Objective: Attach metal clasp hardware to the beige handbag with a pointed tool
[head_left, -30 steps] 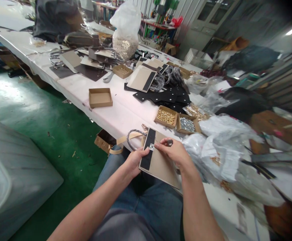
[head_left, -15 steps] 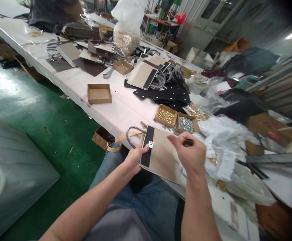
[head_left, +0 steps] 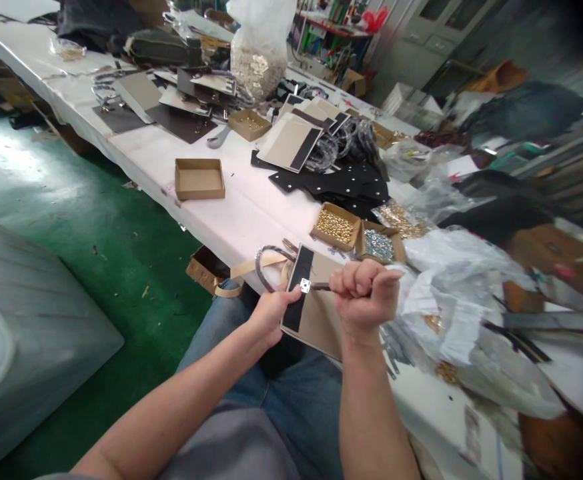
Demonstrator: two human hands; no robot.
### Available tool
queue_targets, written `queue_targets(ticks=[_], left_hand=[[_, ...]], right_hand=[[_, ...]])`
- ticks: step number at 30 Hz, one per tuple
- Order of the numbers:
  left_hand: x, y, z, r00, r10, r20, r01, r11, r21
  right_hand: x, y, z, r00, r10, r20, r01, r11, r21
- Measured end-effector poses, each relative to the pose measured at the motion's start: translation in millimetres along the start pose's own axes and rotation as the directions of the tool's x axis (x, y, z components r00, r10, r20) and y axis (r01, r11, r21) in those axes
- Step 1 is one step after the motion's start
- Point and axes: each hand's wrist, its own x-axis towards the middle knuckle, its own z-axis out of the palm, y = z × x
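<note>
My left hand pinches the near-left edge of a beige bag panel, its thumb on the black strip along that side. Beside the thumb tip, a small square metal plate lies on the strip. Closed in a fist, my right hand grips a thin dark rod-shaped tool. The tool's tip points left and is at or very near the plate; whether it touches, I cannot tell. A dark cord handle loops out past the panel's left edge.
Card boxes of gold studs and silver rings stand beyond the panel. Farther left is a shallow card box. Black studded pieces and stacked panels lie behind. Plastic bags crowd the right. A grey bin stands left.
My right fist has turned over and moved slightly left, bringing the dark tool to the metal plate. My left hand still holds the panel, nearly unmoved. The view has shifted slightly.
</note>
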Motion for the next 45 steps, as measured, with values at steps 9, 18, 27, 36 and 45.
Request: queue_targets(ticks=[9,18,27,36,45], left_hand=[[8,0,-5.2,0.998,-0.05,0.028,0.05,0.999,-0.018],[10,-2,2.4,1.0,-0.006,-0.026,0.006,1.0,0.005],[13,-6,2.4,0.999,0.014,-0.034,-0.015,1.0,-0.021],[16,-5,-0.3,0.998,-0.056,-0.02,0.056,0.998,0.017],[11,-6,3.3,0.999,-0.052,-0.017,0.052,0.999,0.017]], right_hand=[[11,8,-9,0.986,0.063,0.156,-0.074,0.995,0.061],[23,20,-26,0.938,0.204,0.279,-0.237,0.967,0.091],[40,26,4,0.884,0.405,0.235,-0.408,0.912,-0.041],[23,-1,-32,0.931,0.36,0.054,-0.362,0.932,0.02],[-2,23,-59,0.927,0.19,-0.323,-0.11,0.962,0.25]])
